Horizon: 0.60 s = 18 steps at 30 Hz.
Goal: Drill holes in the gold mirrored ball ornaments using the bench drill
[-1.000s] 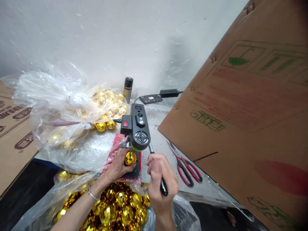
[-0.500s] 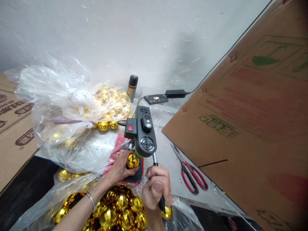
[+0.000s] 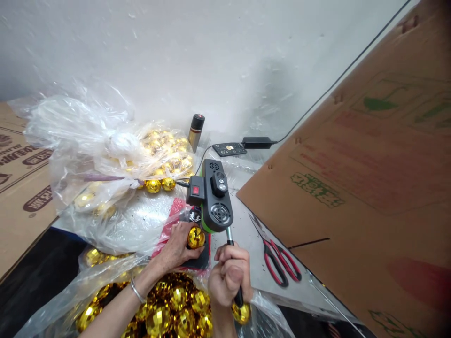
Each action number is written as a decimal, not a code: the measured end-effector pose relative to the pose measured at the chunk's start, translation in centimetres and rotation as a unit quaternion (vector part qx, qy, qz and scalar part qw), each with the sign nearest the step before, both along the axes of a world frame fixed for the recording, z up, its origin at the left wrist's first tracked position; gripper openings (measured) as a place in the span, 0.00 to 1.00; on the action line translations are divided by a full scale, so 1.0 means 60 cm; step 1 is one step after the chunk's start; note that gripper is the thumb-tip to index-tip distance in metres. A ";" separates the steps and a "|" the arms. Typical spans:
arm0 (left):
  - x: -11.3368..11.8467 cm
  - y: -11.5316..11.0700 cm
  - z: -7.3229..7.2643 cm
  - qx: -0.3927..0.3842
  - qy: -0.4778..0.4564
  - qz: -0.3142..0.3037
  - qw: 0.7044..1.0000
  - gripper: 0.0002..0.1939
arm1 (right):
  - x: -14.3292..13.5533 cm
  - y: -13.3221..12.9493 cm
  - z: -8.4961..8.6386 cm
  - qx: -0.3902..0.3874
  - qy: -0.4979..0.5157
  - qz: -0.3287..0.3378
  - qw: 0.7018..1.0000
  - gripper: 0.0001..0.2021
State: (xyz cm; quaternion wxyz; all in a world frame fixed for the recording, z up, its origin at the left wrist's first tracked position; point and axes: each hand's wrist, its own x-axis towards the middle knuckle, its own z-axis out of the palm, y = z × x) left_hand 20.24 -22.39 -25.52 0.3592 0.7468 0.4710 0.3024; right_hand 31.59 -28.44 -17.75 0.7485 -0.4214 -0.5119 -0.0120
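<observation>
Work is judged to be in progress on 1 gold ball, located near the middle of the surface, over the black base plate of a small machine. The ball is grasped between thumb and fingers by the left hand; its contact with the base plate cannot be confirmed. The lever is clenched by its black handle in the right hand. The machine's head is seen just beside the ball, on its far right side; whether the ball is touched by any tool beneath is hidden.

A dark mark is noted on top of the held ball, but whether this is finished work cannot be told. The operation on this ball is therefore recorded as incomplete.

Many gold balls are contained in an open plastic bag at the near edge, and more are seen in a knotted plastic bag at far left. Which lot is finished and which is outstanding cannot be established. The scissors, lying at right, are held by neither of the 2 hands.
</observation>
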 end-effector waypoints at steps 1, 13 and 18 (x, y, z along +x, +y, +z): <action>0.001 0.000 -0.001 0.001 0.000 0.002 1.000 0.23 | 0.000 0.001 0.001 0.003 0.000 -0.004 1.000 0.19; 0.010 -0.004 0.006 -0.030 -0.005 -0.003 1.000 0.29 | 0.001 0.004 0.011 0.002 0.003 -0.002 1.000 0.20; 0.013 -0.003 0.017 -0.060 0.000 -0.003 0.998 0.31 | 0.003 0.012 0.017 0.026 -0.001 -0.027 0.999 0.21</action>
